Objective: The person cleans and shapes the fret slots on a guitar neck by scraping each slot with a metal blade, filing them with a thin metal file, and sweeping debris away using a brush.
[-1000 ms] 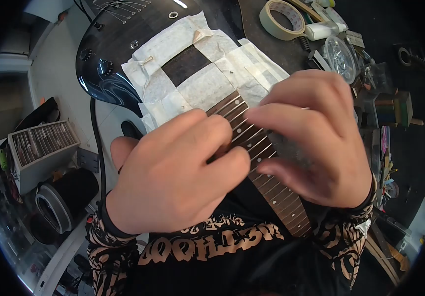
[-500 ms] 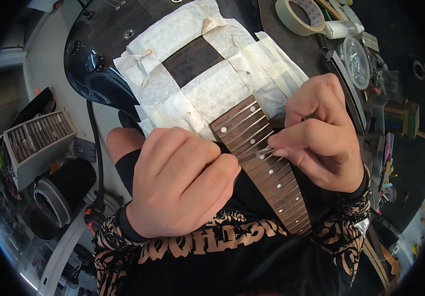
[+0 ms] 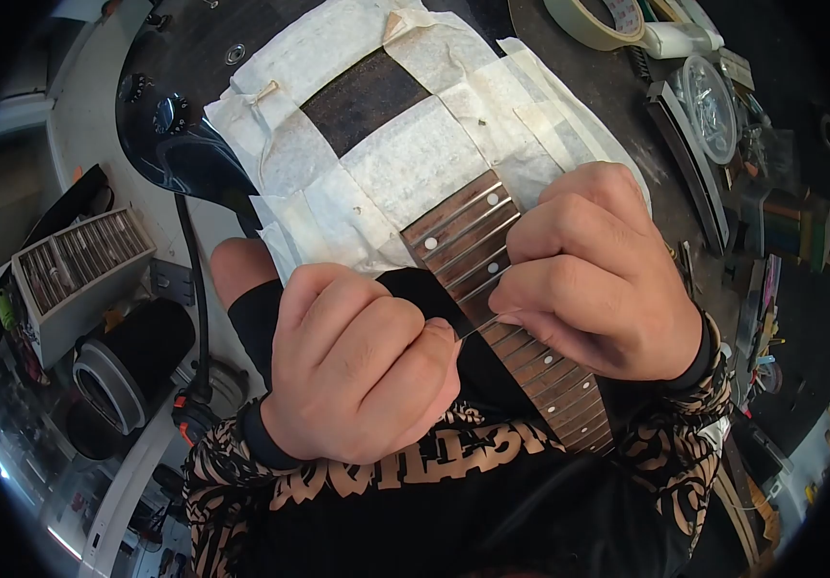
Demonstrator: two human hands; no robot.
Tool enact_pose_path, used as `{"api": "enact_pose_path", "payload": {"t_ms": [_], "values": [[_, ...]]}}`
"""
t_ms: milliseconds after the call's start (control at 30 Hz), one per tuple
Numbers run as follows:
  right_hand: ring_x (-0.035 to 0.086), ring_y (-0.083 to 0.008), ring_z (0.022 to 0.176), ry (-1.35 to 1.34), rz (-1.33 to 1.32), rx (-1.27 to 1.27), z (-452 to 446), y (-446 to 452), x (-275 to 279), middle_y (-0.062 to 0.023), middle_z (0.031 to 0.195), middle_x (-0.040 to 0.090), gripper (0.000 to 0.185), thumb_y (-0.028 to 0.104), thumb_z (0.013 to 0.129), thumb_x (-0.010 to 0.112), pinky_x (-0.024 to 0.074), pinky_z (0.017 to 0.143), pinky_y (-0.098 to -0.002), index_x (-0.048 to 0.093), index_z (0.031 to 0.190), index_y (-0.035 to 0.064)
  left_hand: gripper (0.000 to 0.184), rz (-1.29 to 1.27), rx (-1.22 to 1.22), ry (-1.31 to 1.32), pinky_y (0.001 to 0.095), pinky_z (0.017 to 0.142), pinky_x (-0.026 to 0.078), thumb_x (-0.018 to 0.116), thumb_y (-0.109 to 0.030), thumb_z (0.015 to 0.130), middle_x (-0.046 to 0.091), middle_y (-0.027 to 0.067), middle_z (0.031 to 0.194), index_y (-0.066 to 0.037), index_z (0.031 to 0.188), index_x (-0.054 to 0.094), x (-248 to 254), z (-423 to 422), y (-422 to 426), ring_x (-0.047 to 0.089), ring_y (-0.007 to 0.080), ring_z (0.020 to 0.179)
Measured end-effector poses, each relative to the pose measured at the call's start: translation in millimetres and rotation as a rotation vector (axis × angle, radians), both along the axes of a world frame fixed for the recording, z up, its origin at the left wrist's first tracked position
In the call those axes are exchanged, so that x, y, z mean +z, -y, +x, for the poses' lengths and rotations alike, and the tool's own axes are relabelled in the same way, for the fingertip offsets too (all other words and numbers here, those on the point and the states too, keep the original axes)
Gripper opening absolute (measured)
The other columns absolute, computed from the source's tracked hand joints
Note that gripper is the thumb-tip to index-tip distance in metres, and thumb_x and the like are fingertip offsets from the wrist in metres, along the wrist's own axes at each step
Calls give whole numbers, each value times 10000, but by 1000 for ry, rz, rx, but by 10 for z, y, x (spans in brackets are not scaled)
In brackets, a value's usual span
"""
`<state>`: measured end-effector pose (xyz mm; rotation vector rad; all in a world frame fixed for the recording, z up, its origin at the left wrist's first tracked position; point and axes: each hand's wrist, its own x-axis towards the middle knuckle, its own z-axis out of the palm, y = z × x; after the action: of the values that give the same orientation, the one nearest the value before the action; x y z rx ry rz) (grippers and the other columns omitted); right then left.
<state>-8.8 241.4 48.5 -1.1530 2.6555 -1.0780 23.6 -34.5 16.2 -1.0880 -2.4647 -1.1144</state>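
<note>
Between my two hands a thin wire-like strip [image 3: 479, 329] spans the fretboard. My left hand [image 3: 362, 361] pinches one end just left of the neck, fingers curled. My right hand [image 3: 603, 275] pinches the other end over the fretboard, its fingers folded. The brown fretboard [image 3: 460, 214] has metal frets and white dots and runs from the guitar body down to the lower right. White masking tape [image 3: 415, 159] covers the body around a dark rectangular opening [image 3: 365, 101]. The glossy dark guitar body [image 3: 184, 159] shows at the upper left.
At the top right are a tape roll [image 3: 596, 21], a white bottle [image 3: 682, 39], a metal bar [image 3: 689, 164] and a clear round dish [image 3: 709, 108]. A box of thin strips [image 3: 84, 258] and a black cylinder [image 3: 135, 356] stand at left.
My hands have come to the neck with the thin strip held between them. My right hand has shifted slightly left and down since half a second ago. The view has shifted a little.
</note>
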Motion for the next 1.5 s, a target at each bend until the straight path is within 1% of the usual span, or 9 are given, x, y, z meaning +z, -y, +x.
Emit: {"api": "enact_pose_path", "payload": {"t_ms": [233, 400, 567, 800, 933, 1067, 1267, 1500], "values": [[638, -340, 1068, -27, -10, -22, 32, 30, -26, -55, 1133, 690, 332, 146, 775, 945, 519, 938, -474, 790, 1068, 130, 316, -1, -19, 18, 462, 760, 488, 884, -19, 720, 670, 78, 944, -22, 1018, 780, 31, -9, -15, 622, 311, 778], [657, -336, 1059, -110, 21, -58, 38, 95, -24, -61, 1114, 697, 338, 143, 753, 945, 515, 935, -473, 779, 1046, 120, 319, 22, -27, 27, 448, 732, 488, 887, 9, 718, 680, 85, 925, -9, 1018, 781, 31, -50, -26, 626, 315, 779], [670, -334, 1049, -107, -2, -67, 30, 76, -48, -62, 1114, 704, 323, 145, 763, 944, 512, 933, -470, 776, 1037, 111, 329, 67, -15, -14, 445, 723, 494, 896, 25, 718, 684, 88, 933, -1, 1025, 779, -43, -57, -17, 628, 317, 782], [665, -337, 1051, -86, -10, -33, 51, 39, -27, -55, 1122, 711, 335, 151, 768, 946, 515, 936, -469, 791, 1063, 117, 335, 33, -48, -19, 441, 720, 497, 893, 34, 712, 678, 97, 938, 11, 1028, 784, -17, -21, 2, 633, 319, 781], [668, -336, 1040, -160, 11, -54, 65, 76, -56, -51, 1105, 714, 341, 150, 766, 945, 517, 934, -472, 790, 1067, 116, 331, 42, -43, 4, 440, 713, 496, 889, 50, 701, 675, 102, 929, 18, 1011, 778, 1, -44, -11, 635, 317, 775], [670, -318, 1012, -143, 4, -72, 21, 83, -38, -53, 1076, 708, 307, 124, 782, 932, 503, 932, -460, 775, 1045, 106, 324, 30, -16, -10, 435, 697, 502, 886, 77, 717, 676, 108, 923, 12, 1013, 774, 16, -82, -21, 639, 312, 768], [664, -294, 984, -82, -36, -87, -87, -48, 26, -58, 1052, 692, 251, 87, 824, 910, 462, 933, -440, 765, 1029, 106, 318, 54, 22, -6, 402, 676, 515, 887, 92, 773, 685, 96, 947, -3, 1061, 793, 44, -138, -15, 653, 288, 772], [659, -290, 1005, -66, -34, -91, -30, -62, -19, -50, 1056, 675, 259, 93, 826, 916, 449, 921, -445, 767, 1036, 125, 385, 17, -18, 47, 381, 668, 505, 892, 102, 780, 686, 94, 968, -18, 1134, 802, 99, -101, -50, 658, 276, 774]]}}
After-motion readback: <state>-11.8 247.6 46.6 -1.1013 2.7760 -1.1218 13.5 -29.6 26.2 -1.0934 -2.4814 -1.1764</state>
